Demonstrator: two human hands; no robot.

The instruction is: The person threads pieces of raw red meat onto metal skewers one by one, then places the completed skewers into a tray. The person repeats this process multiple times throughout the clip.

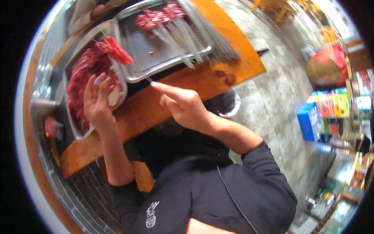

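Observation:
My right hand (184, 106) holds two thin metal skewers (140, 71) threaded with red meat (118, 52), their tips pointing to the upper left. Below those tips, my left hand (99, 102) is over a white-rimmed tub of raw cut meat (84, 76), its fingers spread near the pieces; whether it touches any is unclear. Beyond my right hand lies a steel tray (137, 44) with a bunch of finished-looking meat skewers (160, 17), handles towards me. A bundle of bare metal skewers (217, 44) rests along the tray's right edge.
The wooden table (163, 93) ends in a corner at the right. A round container (230, 102) with a dark inside stands below its near edge. Another person's arm (84, 17) shows at the upper left. A blue box (309, 121) sits across the floor.

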